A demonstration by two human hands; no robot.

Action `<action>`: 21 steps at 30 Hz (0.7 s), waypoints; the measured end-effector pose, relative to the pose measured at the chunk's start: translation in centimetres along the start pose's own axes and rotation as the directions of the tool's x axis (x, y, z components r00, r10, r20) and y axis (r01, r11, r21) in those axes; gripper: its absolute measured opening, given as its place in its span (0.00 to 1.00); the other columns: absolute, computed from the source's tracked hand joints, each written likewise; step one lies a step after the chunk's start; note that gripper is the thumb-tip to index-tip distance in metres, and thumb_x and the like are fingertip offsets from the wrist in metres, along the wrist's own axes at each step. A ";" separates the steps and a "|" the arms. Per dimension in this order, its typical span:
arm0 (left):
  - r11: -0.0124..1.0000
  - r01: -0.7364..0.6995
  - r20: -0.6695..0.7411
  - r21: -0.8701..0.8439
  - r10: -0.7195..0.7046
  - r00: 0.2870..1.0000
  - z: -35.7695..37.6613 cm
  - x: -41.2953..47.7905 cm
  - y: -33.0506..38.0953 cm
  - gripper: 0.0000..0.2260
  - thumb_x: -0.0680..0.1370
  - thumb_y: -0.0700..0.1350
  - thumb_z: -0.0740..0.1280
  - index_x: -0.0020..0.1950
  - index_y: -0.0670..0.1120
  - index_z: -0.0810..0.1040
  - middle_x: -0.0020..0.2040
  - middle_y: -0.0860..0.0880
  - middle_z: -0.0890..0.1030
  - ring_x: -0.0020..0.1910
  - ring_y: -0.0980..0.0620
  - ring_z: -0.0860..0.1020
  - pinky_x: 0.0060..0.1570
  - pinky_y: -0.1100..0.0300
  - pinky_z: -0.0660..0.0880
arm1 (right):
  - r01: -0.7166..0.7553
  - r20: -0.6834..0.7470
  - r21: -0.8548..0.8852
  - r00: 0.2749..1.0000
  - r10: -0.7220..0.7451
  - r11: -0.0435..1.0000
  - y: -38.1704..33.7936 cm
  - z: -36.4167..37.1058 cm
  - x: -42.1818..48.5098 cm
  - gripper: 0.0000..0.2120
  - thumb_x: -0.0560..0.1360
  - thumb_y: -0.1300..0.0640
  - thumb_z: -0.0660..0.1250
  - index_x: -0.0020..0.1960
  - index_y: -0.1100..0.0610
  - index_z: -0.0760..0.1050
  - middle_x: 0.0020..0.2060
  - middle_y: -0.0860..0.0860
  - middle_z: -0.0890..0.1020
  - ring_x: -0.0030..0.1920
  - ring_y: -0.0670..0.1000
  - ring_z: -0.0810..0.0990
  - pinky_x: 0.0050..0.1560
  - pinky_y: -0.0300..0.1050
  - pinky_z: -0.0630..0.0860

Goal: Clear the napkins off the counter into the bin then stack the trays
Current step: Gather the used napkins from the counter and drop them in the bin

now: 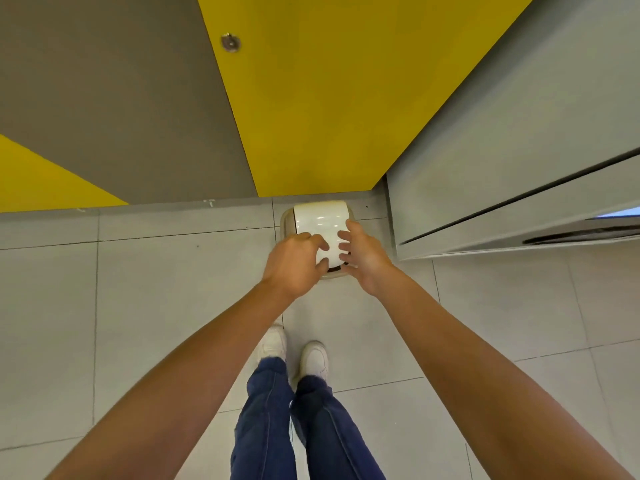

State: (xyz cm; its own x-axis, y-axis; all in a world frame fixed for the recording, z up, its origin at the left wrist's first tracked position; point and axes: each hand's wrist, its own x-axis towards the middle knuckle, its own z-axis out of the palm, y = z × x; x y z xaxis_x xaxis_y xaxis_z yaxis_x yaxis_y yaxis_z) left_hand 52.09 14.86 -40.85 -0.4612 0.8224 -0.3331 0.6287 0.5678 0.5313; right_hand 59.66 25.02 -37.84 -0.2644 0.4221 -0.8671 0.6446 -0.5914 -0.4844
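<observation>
Head view: my right hand (363,258) has its fingers (346,233) spread apart on the white swing lid (320,220). My left hand (298,261) bends its fingers over it; I cannot tell if they hold a napkin. The bin (284,221) sits on the floor (156,289) by the far wall (311,98). Its lid looks light and slippery; I'd push the near edge.

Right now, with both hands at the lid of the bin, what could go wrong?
1. The left hand and the right hand have their fingertips at the near edge of the white lid, beside a dark gap. The lid might swing back and pinch them.
2. The bin looks small and stands on smooth floor tiles, so a hard push could slide or tip it.
</observation>
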 end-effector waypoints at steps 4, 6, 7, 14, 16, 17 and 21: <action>0.998 0.029 -0.109 -0.065 -0.035 0.993 -5.5 -2.7 2.5 0.14 0.76 0.47 0.65 0.61 0.48 0.77 0.55 0.47 0.80 0.57 0.47 0.75 0.53 0.56 0.72 | 0.079 0.012 -0.023 0.997 -0.079 0.997 -3.0 0.1 -5.4 0.22 0.80 0.44 0.54 0.66 0.57 0.71 0.66 0.55 0.72 0.64 0.55 0.71 0.62 0.49 0.69; 0.993 0.035 -0.168 -0.113 -0.054 0.984 -8.2 -4.1 3.7 0.15 0.76 0.47 0.66 0.62 0.47 0.76 0.57 0.47 0.80 0.58 0.47 0.75 0.55 0.55 0.72 | 0.136 0.001 -0.080 0.991 -0.136 0.988 -4.4 0.2 -7.8 0.22 0.80 0.44 0.55 0.65 0.57 0.71 0.64 0.56 0.74 0.61 0.54 0.73 0.60 0.48 0.70; 0.990 0.041 -0.194 -0.134 -0.067 0.979 -9.5 -4.7 4.2 0.16 0.76 0.47 0.66 0.63 0.47 0.75 0.58 0.47 0.79 0.58 0.48 0.75 0.55 0.55 0.73 | 0.172 -0.009 -0.119 0.985 -0.174 0.978 -5.1 0.4 -9.0 0.21 0.80 0.45 0.55 0.64 0.57 0.72 0.63 0.57 0.75 0.58 0.54 0.74 0.58 0.48 0.71; 0.975 -0.016 -0.382 -0.223 -0.072 0.921 -18.7 -8.7 5.8 0.19 0.74 0.47 0.68 0.65 0.49 0.72 0.60 0.48 0.77 0.59 0.50 0.75 0.54 0.55 0.73 | 0.511 0.014 -0.270 0.850 -0.527 0.816 -9.6 2.0 -16.7 0.14 0.80 0.47 0.56 0.57 0.55 0.74 0.57 0.54 0.78 0.55 0.53 0.76 0.58 0.51 0.71; 0.970 -0.039 -0.439 -0.241 -0.073 0.895 -21.6 -9.7 5.9 0.18 0.74 0.48 0.68 0.64 0.49 0.72 0.59 0.49 0.77 0.59 0.50 0.75 0.54 0.55 0.73 | 0.604 0.056 -0.299 0.784 -0.618 0.739 -11.0 2.8 -18.5 0.12 0.79 0.49 0.58 0.57 0.55 0.74 0.57 0.51 0.78 0.55 0.50 0.75 0.54 0.46 0.70; 0.969 -0.049 -0.464 -0.242 -0.072 0.883 -23.1 -10.1 5.9 0.18 0.74 0.48 0.68 0.63 0.50 0.73 0.59 0.50 0.78 0.59 0.51 0.75 0.55 0.55 0.73 | 0.644 0.076 -0.309 0.751 -0.656 0.700 -11.8 3.3 -19.4 0.13 0.80 0.50 0.58 0.58 0.56 0.74 0.55 0.50 0.78 0.52 0.48 0.75 0.50 0.42 0.70; 0.967 -0.092 -0.537 -0.238 -0.052 0.842 -29.3 -11.4 5.3 0.16 0.74 0.48 0.68 0.61 0.50 0.74 0.57 0.52 0.78 0.57 0.53 0.76 0.55 0.57 0.73 | 0.767 0.105 -0.315 0.614 -0.782 0.560 -15.6 5.9 -22.7 0.10 0.79 0.52 0.60 0.54 0.57 0.76 0.43 0.46 0.77 0.42 0.41 0.73 0.38 0.25 0.67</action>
State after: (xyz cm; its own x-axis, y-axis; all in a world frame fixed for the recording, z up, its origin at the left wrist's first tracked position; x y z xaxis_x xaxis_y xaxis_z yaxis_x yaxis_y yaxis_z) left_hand 42.28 7.47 -11.40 -0.7571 0.6439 0.1098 0.5012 0.4648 0.7299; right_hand 51.34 20.59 -11.29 -0.7419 0.6497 -0.1658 0.3838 0.2087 -0.8995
